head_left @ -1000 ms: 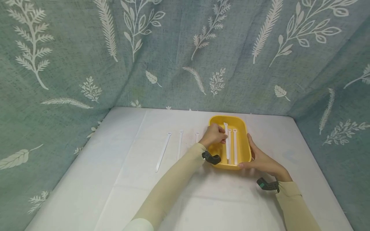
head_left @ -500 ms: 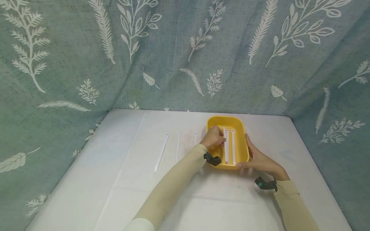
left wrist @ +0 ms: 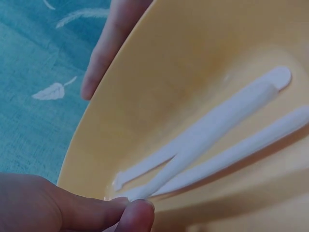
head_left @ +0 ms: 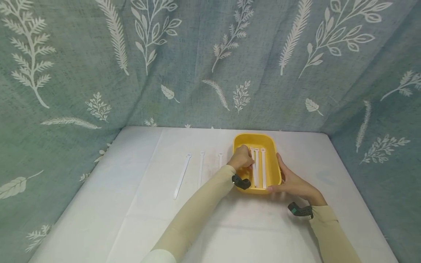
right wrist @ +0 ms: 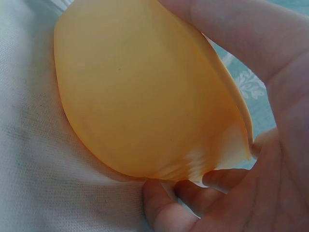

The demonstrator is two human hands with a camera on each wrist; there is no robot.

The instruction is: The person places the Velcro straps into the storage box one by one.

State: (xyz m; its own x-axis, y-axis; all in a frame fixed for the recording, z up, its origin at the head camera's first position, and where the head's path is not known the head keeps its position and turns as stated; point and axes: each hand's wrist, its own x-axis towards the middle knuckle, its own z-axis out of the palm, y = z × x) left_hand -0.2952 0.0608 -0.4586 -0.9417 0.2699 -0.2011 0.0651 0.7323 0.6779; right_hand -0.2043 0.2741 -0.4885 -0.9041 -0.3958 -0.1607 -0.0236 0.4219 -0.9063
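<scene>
Inside the yellow tray (head_left: 272,164) clasped by right hand (head_left: 294,182), white strip (left wrist: 207,133) pinched in left hand (head_left: 241,157)

From my remote feed: a blue-green fabric backdrop printed with pale botanical motifs (head_left: 190,98) hangs behind and along both sides, meeting in soft corners. Prints include a branching sprig of outlined leaves (head_left: 353,46) upper right, a slim feathery frond (head_left: 295,35) near it, and a broad pale leaf (head_left: 14,187) at left. Left side looks greener, right side darker; gentle folds run down the back. Below, I've got a flat white cloth-covered tabletop (head_left: 98,208), lightly creased, visible weave up close in the right wrist view. Light's soft and diffuse, shadows blurry-edged.
</scene>
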